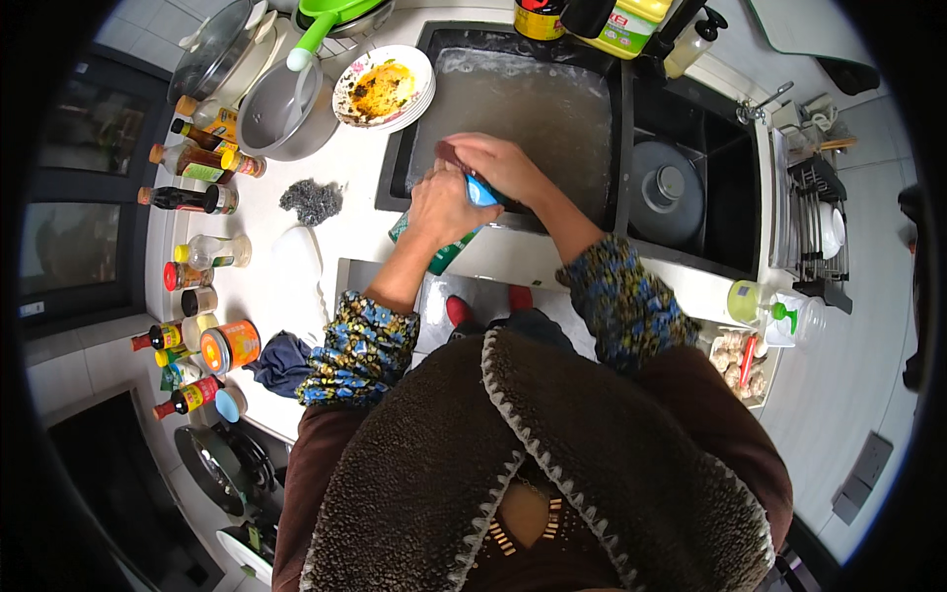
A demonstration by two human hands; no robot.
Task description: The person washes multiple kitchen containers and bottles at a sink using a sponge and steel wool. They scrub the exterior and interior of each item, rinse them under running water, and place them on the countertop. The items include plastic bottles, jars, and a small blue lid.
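Note:
My left hand (447, 207) grips a green and blue package (484, 192), held at the front edge of the left sink basin; much of the package is hidden by my fingers. Close against it, my right hand (496, 164) is curled over a reddish-brown pad (450, 153), perhaps a scouring sponge. Both hands meet above the near left corner of the black sink (396, 166). Murky water (518, 96) fills this basin. Beside it on the counter is a stack of plates (385, 87), the top one smeared with yellow and dark food remains.
A steel wool scourer (312, 202), a grey bowl (277, 111) and several bottles (196, 163) stand left on the white counter (370, 166). A grey round lid (666, 192) lies in the right basin. Detergent bottles (629, 29) line the back. A dish rack (810, 214) stands right.

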